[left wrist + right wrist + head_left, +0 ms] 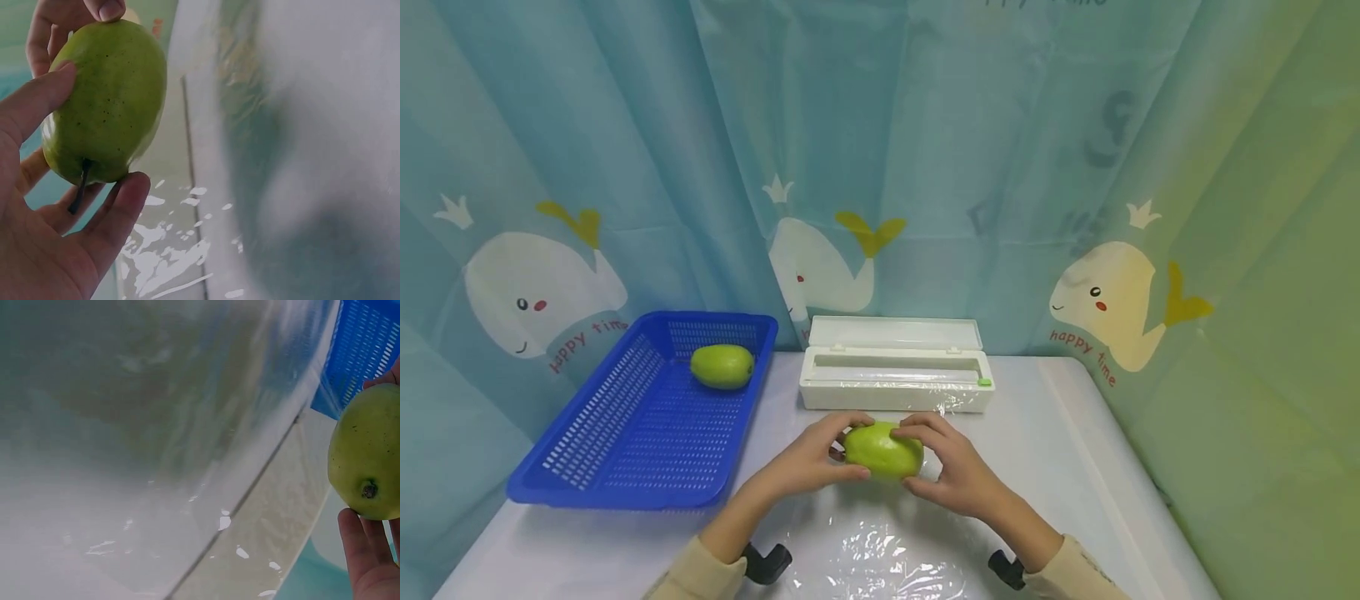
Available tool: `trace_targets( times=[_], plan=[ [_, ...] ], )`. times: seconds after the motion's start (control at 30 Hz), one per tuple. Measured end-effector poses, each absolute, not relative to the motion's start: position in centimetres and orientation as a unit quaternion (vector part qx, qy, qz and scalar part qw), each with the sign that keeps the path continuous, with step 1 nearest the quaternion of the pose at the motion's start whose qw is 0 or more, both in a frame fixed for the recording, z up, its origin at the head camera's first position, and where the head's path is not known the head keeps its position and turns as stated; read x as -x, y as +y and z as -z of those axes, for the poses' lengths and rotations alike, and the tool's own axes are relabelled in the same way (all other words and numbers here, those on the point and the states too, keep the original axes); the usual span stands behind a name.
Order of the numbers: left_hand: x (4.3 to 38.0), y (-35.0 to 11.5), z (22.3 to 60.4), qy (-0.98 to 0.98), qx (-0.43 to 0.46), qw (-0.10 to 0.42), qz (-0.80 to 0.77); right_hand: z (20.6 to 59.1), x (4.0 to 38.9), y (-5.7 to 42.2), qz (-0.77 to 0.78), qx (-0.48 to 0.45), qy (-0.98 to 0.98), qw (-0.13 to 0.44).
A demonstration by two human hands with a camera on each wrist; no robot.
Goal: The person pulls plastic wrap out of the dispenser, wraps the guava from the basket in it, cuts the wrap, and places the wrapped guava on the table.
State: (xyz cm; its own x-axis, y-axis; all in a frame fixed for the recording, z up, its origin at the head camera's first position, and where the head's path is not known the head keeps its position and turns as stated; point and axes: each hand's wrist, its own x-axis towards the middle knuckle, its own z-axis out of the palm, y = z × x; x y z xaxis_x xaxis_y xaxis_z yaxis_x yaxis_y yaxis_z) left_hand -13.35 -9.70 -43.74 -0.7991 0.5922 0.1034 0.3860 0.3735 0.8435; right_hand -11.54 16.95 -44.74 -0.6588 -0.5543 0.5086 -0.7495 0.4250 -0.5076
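Observation:
Both hands hold a green pear [883,451] in the air over the table, one at each end. Fingers and thumb of my left hand [812,457] grip its left end, where the left wrist view shows a dark stem on the pear [109,100]. At the other end my right hand [953,467] grips it between thumb and fingers; a small brown nub shows on the pear [369,450] in the right wrist view. Clear plastic film [880,558] lies spread below, wrinkled and shiny. Just behind stands a white cling film box [895,396] with its lid raised.
A blue plastic basket [625,496] stands at the left, with another green pear [722,367] at its far end. A small green slider [984,382] sits on the box's right front edge. Behind the white table [1060,467] hangs a whale-print curtain [955,167].

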Motion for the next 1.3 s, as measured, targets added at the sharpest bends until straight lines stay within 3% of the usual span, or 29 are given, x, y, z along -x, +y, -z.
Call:
trace_targets(
  times=[1.3],
  plan=[
    [12.5, -8.1, 47.3, 0.817, -0.296, 0.167, -0.467, 47.2, 10.1, 18.6, -0.364, -0.349, -0.862, 0.054]
  ],
)
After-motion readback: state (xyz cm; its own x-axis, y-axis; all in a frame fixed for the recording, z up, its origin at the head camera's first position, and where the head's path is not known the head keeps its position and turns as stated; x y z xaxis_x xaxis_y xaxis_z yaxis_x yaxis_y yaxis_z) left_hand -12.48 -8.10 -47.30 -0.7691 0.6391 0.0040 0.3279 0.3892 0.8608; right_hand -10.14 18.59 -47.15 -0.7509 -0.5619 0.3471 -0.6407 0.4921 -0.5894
